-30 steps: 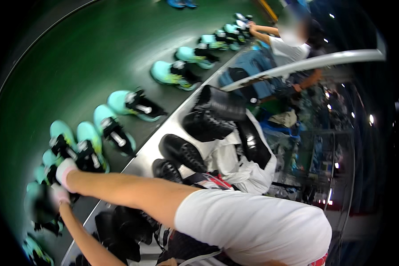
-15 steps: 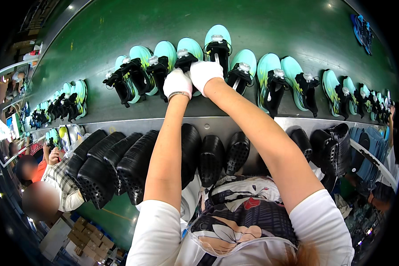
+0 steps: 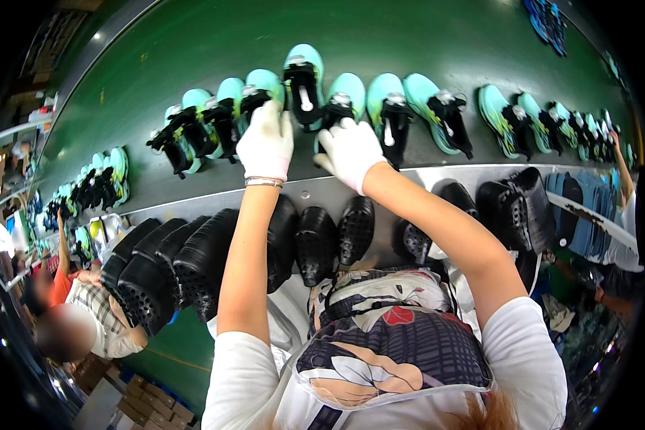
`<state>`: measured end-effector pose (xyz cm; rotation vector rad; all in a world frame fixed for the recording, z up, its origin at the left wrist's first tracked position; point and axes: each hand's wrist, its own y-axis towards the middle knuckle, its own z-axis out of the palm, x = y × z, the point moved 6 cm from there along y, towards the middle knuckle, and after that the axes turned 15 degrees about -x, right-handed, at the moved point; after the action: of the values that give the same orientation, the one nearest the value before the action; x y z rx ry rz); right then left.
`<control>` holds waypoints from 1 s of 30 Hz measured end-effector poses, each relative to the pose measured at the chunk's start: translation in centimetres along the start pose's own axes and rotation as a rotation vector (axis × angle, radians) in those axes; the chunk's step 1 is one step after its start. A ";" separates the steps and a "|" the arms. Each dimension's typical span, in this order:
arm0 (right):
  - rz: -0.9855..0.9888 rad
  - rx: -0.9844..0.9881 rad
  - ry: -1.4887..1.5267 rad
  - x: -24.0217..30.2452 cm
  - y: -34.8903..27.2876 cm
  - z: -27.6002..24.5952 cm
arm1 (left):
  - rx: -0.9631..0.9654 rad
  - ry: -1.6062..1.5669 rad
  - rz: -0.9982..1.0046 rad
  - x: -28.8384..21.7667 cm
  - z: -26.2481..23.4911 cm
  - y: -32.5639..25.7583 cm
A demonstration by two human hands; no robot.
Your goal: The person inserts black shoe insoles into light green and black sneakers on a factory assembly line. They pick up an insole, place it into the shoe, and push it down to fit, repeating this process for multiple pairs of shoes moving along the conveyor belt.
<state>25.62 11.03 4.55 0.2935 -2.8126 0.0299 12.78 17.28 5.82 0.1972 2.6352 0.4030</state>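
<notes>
My left hand [image 3: 265,147], in a white glove, reaches over the heel end of a mint-green and black sports shoe [image 3: 263,77]. Its fingers point away from me and are apart. Lower and to the right, my right hand [image 3: 355,152], gloved too, covers the heel of another mint shoe [image 3: 347,86]; its fingers are bent and the thumb stands off from them. Whether either hand touches a shoe is hidden. Between them and farther out stands a mint shoe [image 3: 304,61] with a white strip inside its black opening.
More mint shoes [image 3: 387,89] line the green work surface [image 3: 215,39] on both sides. Blue shoes [image 3: 546,25] lie far right. Below the metal edge [image 3: 305,195] hang black perforated shoe-shaped pieces [image 3: 315,244]. A person in a checked top [image 3: 100,315] sits at left.
My hands, close together before, have come apart: the left went left, and the right moved slightly right and nearer me. The shoes appear farther left in view.
</notes>
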 end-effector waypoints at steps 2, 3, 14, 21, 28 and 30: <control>-0.050 0.129 -0.048 0.2 -0.3 -0.4 | 0.213 -0.007 0.106 -2.2 1.8 -1.1; -0.099 0.140 -0.070 0.3 -0.6 0.2 | 0.283 -0.047 0.153 -1.3 3.7 -2.0; -0.157 0.002 -0.359 -11.7 -6.0 -2.8 | 0.378 -0.170 0.303 -10.2 9.2 -5.7; 0.119 -0.108 -0.217 -17.1 -12.0 -8.7 | 0.562 -0.387 0.315 -15.9 10.8 -10.5; 0.257 -0.279 0.135 -14.0 -23.8 -12.6 | 0.682 -0.339 0.511 -20.9 1.2 -16.4; 0.319 -0.323 0.190 -13.4 -25.8 -12.4 | 0.788 -0.403 0.616 -21.3 0.0 -20.2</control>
<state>47.17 -10.95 11.92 -0.2216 -2.5911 -0.3050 30.14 -6.23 8.48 1.2078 2.1417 -0.4743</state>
